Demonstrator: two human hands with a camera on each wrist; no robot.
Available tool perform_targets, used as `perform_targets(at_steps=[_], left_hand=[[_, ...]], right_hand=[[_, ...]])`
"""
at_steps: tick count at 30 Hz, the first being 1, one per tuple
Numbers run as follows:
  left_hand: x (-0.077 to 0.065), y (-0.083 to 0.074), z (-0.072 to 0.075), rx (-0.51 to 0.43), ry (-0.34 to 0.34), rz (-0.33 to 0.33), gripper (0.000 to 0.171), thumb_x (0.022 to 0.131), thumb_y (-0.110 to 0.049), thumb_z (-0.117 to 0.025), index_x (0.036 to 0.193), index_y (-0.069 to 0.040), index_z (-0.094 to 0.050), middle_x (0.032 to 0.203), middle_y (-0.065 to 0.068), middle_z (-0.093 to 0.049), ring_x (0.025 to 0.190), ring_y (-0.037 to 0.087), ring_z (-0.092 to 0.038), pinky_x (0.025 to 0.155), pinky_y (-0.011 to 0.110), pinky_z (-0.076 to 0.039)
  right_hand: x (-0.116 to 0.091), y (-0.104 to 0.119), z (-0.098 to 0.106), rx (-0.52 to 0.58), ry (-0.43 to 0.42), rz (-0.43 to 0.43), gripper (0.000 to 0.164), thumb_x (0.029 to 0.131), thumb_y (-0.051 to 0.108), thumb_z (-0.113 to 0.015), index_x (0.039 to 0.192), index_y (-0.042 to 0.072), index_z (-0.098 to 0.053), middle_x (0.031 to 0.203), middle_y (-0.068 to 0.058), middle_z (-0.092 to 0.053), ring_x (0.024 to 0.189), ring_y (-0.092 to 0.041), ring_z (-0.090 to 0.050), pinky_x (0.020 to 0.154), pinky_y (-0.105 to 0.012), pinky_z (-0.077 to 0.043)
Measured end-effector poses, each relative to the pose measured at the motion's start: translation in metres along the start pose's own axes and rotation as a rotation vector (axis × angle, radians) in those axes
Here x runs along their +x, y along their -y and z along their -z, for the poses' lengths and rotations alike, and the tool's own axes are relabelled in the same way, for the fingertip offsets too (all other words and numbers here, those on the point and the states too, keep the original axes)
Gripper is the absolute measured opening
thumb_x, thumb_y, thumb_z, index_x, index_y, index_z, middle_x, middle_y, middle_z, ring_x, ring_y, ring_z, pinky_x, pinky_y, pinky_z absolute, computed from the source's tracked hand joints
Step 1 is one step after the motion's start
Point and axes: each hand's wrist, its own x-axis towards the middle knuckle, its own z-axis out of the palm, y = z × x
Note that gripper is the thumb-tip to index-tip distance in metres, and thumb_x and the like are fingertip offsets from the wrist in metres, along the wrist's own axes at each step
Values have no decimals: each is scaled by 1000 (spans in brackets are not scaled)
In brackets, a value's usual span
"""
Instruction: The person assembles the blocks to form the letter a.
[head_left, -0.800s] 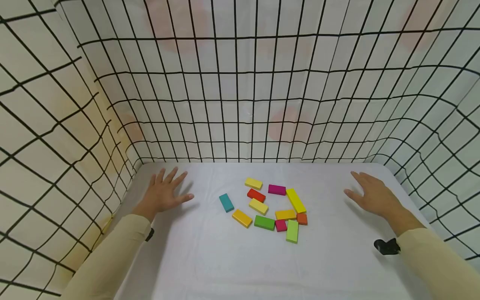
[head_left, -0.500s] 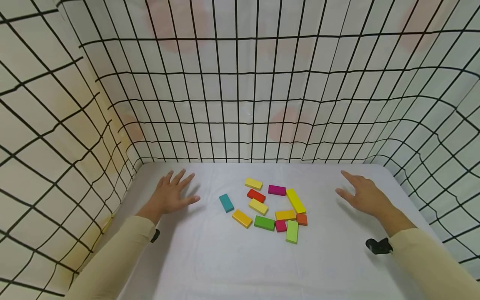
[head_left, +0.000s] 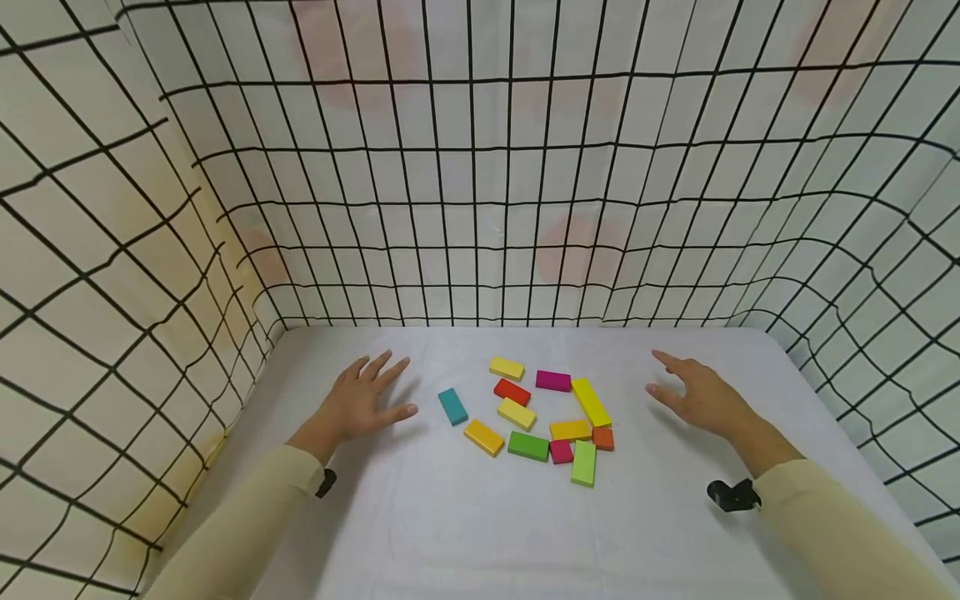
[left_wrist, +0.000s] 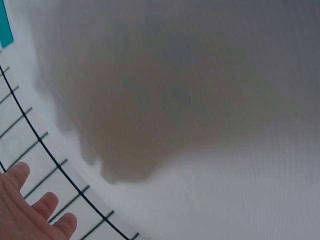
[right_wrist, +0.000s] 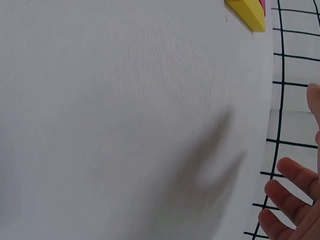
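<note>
Twelve blocks lie scattered on a white table between a person's left hand and right hand. The left hand hovers with fingers spread apart, its thumb tip near the teal block, the closest to that hand. The right hand hangs with thumb and forefinger parted, facing the long yellow block, its own nearest. Lower than both hands' fingertips, toward the person, the green, crimson and lime blocks sit close together. Cream sleeves cover the arms behind the hands; a black grid rises ahead of them and on either side.
</note>
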Motion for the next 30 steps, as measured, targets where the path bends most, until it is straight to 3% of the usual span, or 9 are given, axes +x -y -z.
perform_targets(at_steps=[7, 15, 23, 30], left_hand=[[-4, -18, -10, -26, -10, -19, 89, 88, -83, -47, 162, -38, -26, 171, 7, -23, 152, 48, -26, 116, 72, -25], [-6, -37, -14, -45, 2, -65, 87, 89, -80, -47, 162, -36, -28, 170, 7, -24, 151, 46, -27, 118, 70, -25], [-7, -51, -13, -67, 50, -49, 85, 90, -80, -46, 161, -37, -30, 169, 5, -27, 151, 43, -29, 118, 68, -26], [-9, -68, -9, -106, 42, -66, 82, 90, -79, -47, 159, -37, -35, 165, 3, -35, 148, 40, -34, 116, 66, -33]], right_hand=[[4, 12, -9, 30, 1, 20, 76, 99, 48, -62, 160, 13, -33, 138, -27, -58, 122, -44, -56, 98, -66, -48], [9, 22, -21, 106, 40, 24, 71, 98, 47, -65, 157, 15, -41, 134, -23, -61, 117, -39, -59, 96, -60, -52], [14, 34, -37, 165, 126, 39, 68, 96, 44, -69, 155, 19, -45, 123, -15, -63, 104, -27, -58, 90, -47, -55], [21, 47, -40, 169, 206, 60, 67, 96, 42, -69, 155, 23, -44, 109, -7, -60, 96, -23, -53, 83, -37, -51]])
